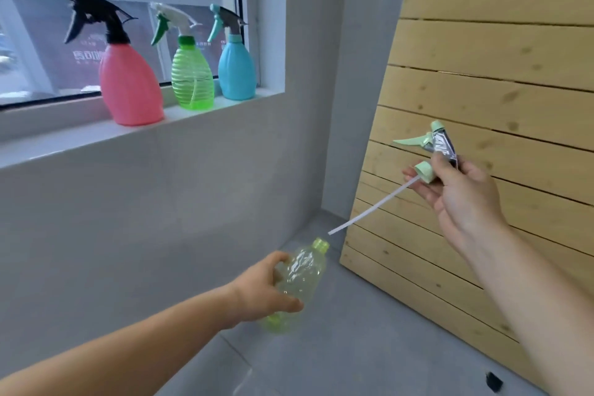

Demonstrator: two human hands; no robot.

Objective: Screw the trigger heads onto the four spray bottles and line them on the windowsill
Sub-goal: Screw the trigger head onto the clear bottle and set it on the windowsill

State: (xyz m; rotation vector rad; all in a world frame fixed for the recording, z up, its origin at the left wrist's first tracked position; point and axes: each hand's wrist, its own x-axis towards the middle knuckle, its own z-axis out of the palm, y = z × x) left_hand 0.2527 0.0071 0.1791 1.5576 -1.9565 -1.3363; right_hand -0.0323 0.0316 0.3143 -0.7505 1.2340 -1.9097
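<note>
My left hand (260, 291) grips a clear yellow-green bottle (300, 270), tilted with its open neck pointing up and right. My right hand (459, 199) holds a pale green and grey trigger head (434, 146) above and to the right of it. The head's white dip tube (369, 207) slants down, and its tip hangs just off the bottle's mouth, outside it. On the white windowsill (80, 141) stand three bottles with heads on: a pink bottle (130, 87) with a black head, a ribbed green bottle (192, 77) and a blue bottle (237, 69).
A slatted wooden panel (498, 74) leans against the wall on the right, close behind my right hand. The floor (337, 347) below is grey tile, with a small black object (493, 382) at the bottom right. The windowsill runs on to the left of the pink bottle.
</note>
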